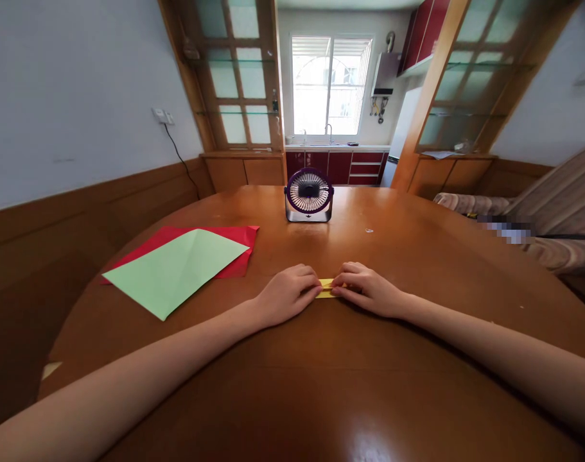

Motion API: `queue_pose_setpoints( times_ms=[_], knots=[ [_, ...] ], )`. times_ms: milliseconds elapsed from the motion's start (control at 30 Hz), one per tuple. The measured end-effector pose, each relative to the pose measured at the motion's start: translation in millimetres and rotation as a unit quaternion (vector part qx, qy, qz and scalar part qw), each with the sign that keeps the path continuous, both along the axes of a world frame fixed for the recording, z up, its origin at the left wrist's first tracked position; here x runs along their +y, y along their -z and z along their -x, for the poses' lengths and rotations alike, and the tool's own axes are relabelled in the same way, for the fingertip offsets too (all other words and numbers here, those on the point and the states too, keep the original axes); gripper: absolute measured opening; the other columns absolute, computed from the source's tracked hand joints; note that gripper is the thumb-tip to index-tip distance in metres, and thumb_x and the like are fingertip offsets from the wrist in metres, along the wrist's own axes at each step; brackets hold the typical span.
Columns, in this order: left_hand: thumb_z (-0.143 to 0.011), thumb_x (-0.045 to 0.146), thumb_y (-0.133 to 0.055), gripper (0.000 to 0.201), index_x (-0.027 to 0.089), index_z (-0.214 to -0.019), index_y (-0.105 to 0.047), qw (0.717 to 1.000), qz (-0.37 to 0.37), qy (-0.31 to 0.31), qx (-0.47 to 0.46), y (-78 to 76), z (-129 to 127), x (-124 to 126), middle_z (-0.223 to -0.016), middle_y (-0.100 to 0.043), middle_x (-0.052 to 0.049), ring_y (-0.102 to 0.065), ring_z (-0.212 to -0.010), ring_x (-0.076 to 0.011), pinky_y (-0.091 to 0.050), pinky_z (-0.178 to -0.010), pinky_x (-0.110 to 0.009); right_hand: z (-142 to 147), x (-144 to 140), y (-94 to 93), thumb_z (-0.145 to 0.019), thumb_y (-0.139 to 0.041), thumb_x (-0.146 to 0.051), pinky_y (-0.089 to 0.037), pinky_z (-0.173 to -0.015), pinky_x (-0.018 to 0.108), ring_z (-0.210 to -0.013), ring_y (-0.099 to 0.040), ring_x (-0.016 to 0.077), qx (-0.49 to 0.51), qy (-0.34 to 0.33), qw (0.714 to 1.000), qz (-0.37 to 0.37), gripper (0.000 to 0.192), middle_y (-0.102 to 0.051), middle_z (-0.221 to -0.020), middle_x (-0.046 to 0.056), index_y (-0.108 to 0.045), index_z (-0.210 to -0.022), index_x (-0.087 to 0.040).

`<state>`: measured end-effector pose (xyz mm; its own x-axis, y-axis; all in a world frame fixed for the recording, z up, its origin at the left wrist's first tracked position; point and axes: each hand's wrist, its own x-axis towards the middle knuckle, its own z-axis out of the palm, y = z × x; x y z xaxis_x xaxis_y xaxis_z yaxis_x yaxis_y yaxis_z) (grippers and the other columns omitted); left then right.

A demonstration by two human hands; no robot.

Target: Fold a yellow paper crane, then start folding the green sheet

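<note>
A small piece of folded yellow paper (326, 294) lies on the table between my two hands, most of it covered by my fingers. My left hand (289, 294) pinches its left end, thumb in front and fingers curled behind. At the right end, my right hand (366, 290) closes on the same paper with thumb and fingertips. A crease or raised fold runs across the part that shows. How many layers it has, I cannot tell.
On the left of the round wooden table (292, 398), a light green sheet (179, 269) overlaps red paper (234, 264). A small purple fan (309, 192) stands beyond my hands. A yellowish scrap (51, 369) is by the left edge. Striped seating (552, 199) is at right.
</note>
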<state>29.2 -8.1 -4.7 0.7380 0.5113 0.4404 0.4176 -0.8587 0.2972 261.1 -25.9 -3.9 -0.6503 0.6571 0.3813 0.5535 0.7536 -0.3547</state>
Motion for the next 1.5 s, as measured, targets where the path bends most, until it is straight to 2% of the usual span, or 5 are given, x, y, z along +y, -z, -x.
queue_pose_setpoints(
  times_ms=[133,467,667,1167,1500],
  knots=[
    [-0.095,0.021,-0.045,0.022,0.015,-0.111,-0.058,1.0,0.013,-0.012,-0.025,0.4,-1,1,-0.102,-0.067,-0.007,-0.061,-0.09,-0.0173,-0.047,-0.08,-0.03,5,4,0.2,-0.098,-0.043,-0.031,-0.044,-0.074,0.03,-0.077,-0.053,0.0162,0.002,0.019,1.0,0.01,0.03,-0.057,-0.082,0.006,-0.065,-0.087,-0.015],
    [-0.093,0.024,-0.052,0.022,0.018,-0.104,-0.07,0.991,0.115,-0.056,-0.048,5.0,3,14,-0.089,-0.063,-0.005,-0.06,-0.084,-0.0157,-0.046,-0.076,-0.026,4,11,6.9,-0.093,-0.052,-0.032,-0.043,-0.068,0.025,-0.073,-0.055,0.0139,0.064,0.073,0.991,0.089,0.017,-0.062,-0.086,0.004,-0.056,-0.094,-0.016],
    [-0.094,0.031,-0.053,0.027,0.017,-0.109,-0.07,0.995,0.093,-0.038,-0.018,7.7,11,20,-0.089,-0.062,-0.005,-0.06,-0.084,-0.0159,-0.045,-0.075,-0.026,0,11,9.0,-0.094,-0.05,-0.034,-0.043,-0.069,0.028,-0.076,-0.056,0.0161,0.01,0.087,0.995,0.04,0.019,-0.061,-0.086,0.005,-0.055,-0.091,-0.017],
    [-0.075,0.045,-0.068,0.029,0.017,-0.08,-0.07,0.945,0.313,-0.092,0.026,-23.0,53,30,-0.076,-0.068,-0.001,-0.058,-0.067,-0.0136,-0.04,-0.056,-0.021,-25,22,-3.2,-0.094,-0.051,-0.041,-0.043,-0.061,0.025,-0.065,-0.053,0.0124,-0.016,0.006,0.996,0.082,0.028,-0.062,-0.079,0.004,-0.06,-0.094,-0.015],
    [-0.073,0.044,-0.068,0.027,0.018,-0.078,-0.069,0.94,0.314,-0.094,0.096,-34.6,69,38,-0.072,-0.066,0.0,-0.055,-0.064,-0.0124,-0.037,-0.055,-0.021,-40,30,-21.4,-0.086,-0.059,-0.048,-0.04,-0.057,0.023,-0.062,-0.05,0.0105,-0.032,-0.01,0.977,0.212,0.034,-0.063,-0.074,0.002,-0.063,-0.082,-0.014]
  ],
)
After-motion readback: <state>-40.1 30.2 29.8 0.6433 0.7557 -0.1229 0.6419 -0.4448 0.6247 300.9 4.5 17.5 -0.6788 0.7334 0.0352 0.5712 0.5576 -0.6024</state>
